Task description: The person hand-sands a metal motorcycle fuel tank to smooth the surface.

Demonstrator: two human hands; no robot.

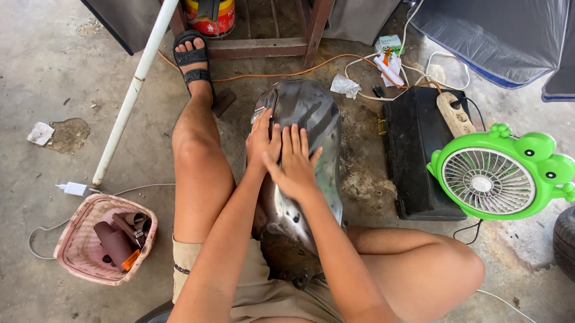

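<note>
Metal panel (306,126): bare grey, dull sheen, brown rust patch at its near end. Right of panel: black case (417,156); bright green fan (499,174), white grille. Left of panel: pink basket (83,242), white pole (136,79). Beyond panel: red-and-yellow can (211,14), orange cable (286,75).

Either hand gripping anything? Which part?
No clear grip. Left hand and right hand lie flat, overlapping, on the upper middle of the metal panel.

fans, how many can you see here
1. A green frog-shaped fan stands on the floor at the right, beside the black case. Others may sit outside the frame.
</note>
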